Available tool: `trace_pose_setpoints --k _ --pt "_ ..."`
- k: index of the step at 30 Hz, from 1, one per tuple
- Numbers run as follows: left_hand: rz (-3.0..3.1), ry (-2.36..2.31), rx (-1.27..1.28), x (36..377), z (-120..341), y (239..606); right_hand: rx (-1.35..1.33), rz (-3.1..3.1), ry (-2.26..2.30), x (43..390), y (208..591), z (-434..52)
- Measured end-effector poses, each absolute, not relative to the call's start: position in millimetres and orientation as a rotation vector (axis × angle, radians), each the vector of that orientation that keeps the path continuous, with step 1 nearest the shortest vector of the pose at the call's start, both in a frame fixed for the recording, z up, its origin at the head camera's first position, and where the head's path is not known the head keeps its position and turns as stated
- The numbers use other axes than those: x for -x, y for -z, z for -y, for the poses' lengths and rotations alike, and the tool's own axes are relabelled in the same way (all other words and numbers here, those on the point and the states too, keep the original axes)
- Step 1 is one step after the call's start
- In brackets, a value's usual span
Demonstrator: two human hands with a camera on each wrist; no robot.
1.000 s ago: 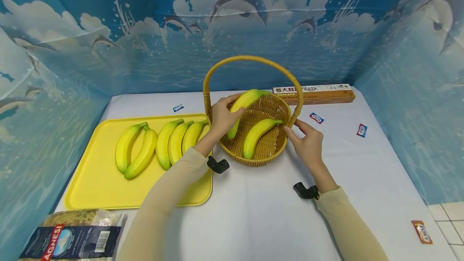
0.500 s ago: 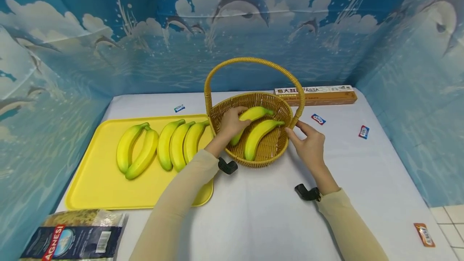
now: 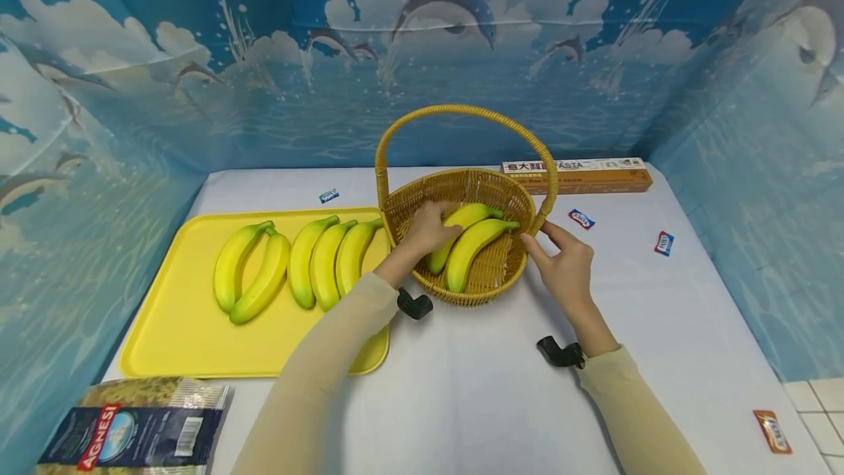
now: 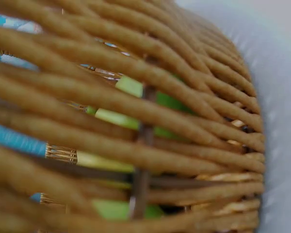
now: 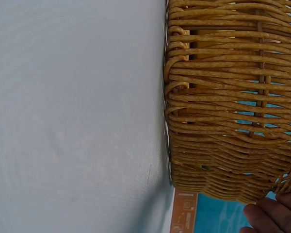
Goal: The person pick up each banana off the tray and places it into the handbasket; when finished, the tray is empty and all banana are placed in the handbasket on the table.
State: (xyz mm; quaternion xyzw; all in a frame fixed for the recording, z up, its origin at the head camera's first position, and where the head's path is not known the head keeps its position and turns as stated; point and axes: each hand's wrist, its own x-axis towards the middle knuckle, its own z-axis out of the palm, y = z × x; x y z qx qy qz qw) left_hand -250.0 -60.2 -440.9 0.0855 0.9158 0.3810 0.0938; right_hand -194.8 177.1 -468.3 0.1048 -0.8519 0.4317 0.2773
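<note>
A wicker basket (image 3: 461,180) with a tall hoop handle stands mid-table. Two yellow bananas lie inside, side by side. My left hand (image 3: 427,230) reaches into the basket and grips the left banana (image 3: 473,214) at its near end. The other banana (image 3: 476,244) lies just right of it. With straight fingers, my right hand (image 3: 560,255) touches the basket's right side below the handle's foot. The left wrist view shows only the basket wall (image 4: 136,145) close up, with banana green (image 4: 131,87) through the gaps. My right fingertips (image 5: 271,216) show beside the weave (image 5: 223,97).
A yellow tray (image 3: 171,347) left of the basket holds several bananas (image 3: 310,262). A pasta box (image 3: 580,174) lies at the back right, a pasta bag (image 3: 125,431) at the front left. Small packets (image 3: 664,242) are scattered on the white tablecloth (image 3: 475,402).
My left hand has brought its banana down from the basket's far rim to lie beside the other banana. The right hand has stayed at the basket's side.
</note>
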Motion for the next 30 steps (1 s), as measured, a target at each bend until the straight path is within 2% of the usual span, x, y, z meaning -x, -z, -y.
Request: trace_pose_setpoints --k 4,7,10,13,16,21,26,30 --pt "-2.753 -1.183 -0.351 239.9 68.0 429.7 -0.283 2.283 -1.171 195.4 470.7 -175.4" --pt "-2.734 -1.24 -0.476 219.1 81.7 410.3 -0.284 2.285 -1.164 196.7 471.9 -174.3" --pt "-2.701 -1.299 -0.573 194.0 106.6 386.7 -0.286 2.279 -1.159 197.8 471.7 -173.7" --pt "-2.735 -1.346 -0.555 174.3 143.9 366.9 -0.287 2.276 -1.154 198.5 469.9 -173.4" --pt "-2.811 -1.405 -0.418 163.8 191.3 355.6 -0.282 2.283 -1.153 198.9 467.5 -173.9" --pt "-2.972 -1.445 -0.04 159.7 275.8 351.8 -0.264 2.305 -1.172 198.6 466.2 -176.0" --pt "-3.047 -1.398 0.386 158.4 349.0 358.9 -0.256 2.327 -1.177 198.6 467.0 -175.8" --pt "-2.993 -1.354 0.554 155.1 385.2 373.0 -0.263 2.331 -1.171 198.4 466.4 -175.6"
